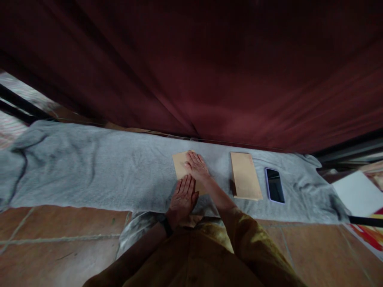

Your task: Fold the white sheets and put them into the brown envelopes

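A brown paper envelope [179, 162] lies on the grey cloth, partly covered by both hands. My right hand [197, 166] rests flat on its upper part, fingers stretched out. Lower down, my left hand [183, 195] lies flat over the envelope's left lower edge, fingers extended; a dark band circles that wrist. To the right is a stack of similar brown envelopes [245, 176] with faint reddish print at one corner.
A phone [275, 185] in a purple case lies right of the stack. The grey cloth [119, 171] covers a long narrow surface. Behind it hangs a dark red curtain [191, 79]. A white sheet [359, 193] is at the far right, and tiled floor [74, 223] shows in front.
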`<state>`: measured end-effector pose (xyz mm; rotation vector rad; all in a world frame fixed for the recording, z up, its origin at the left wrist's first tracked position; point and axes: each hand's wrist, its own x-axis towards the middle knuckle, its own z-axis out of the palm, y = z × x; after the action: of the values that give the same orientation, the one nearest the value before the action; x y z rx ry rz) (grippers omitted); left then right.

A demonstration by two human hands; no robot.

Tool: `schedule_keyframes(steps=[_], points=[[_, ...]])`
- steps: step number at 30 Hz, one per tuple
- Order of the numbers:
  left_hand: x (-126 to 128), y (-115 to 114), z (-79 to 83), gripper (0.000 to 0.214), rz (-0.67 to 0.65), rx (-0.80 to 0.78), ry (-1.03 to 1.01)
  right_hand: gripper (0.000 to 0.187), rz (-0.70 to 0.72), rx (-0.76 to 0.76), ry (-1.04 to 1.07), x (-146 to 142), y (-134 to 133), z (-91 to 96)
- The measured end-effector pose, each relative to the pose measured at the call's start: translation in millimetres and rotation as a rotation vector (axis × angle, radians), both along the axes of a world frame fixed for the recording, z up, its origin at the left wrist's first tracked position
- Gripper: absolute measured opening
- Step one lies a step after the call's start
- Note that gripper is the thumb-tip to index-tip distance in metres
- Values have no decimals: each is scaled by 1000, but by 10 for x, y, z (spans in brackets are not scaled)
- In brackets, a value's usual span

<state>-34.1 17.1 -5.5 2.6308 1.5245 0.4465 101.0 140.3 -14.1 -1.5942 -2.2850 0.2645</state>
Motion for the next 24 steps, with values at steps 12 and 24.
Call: schedule_keyframes(steps=[12,24], points=[[6,2,-31,58,0,6,41,60,-16,32,-70,148,-454,20],[-24,-6,10,60,-4,-21,56,55,-12,58,-151,416,-1377,13]])
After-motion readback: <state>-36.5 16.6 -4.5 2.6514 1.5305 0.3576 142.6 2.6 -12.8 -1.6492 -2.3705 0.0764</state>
